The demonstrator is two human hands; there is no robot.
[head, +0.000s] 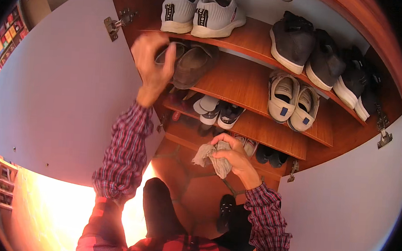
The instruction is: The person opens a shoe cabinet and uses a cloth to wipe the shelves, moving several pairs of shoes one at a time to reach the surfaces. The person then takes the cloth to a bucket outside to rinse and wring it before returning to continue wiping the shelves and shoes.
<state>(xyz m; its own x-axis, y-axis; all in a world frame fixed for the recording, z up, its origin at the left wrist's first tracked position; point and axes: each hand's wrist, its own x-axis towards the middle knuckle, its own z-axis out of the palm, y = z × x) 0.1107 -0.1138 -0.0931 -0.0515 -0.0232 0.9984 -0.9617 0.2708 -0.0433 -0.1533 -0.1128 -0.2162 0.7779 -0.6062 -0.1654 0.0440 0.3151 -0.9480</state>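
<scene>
My right hand [237, 157] grips a crumpled beige cloth [216, 158] in front of the lower shelves of an open wooden shoe cabinet. Higher up on the left, my left hand [152, 61] is raised close to the upper shelf's front edge. Its thumb stands apart from the curled, blurred fingers, and I see nothing held in it. Just behind it, a pair of brown slip-on shoes [194, 65] rests on the second shelf, one shoe partly hidden by the hand. White knit sneakers [215, 16] stand on the upper shelf [256, 35] above.
Black sneakers [292, 42] line the upper shelf's right side. Beige slip-ons [282, 98] sit below them, and black-and-white sneakers [229, 115] lower still. Open doors flank me, left [67, 91] and right [342, 205]. The floor is terracotta tile [203, 192].
</scene>
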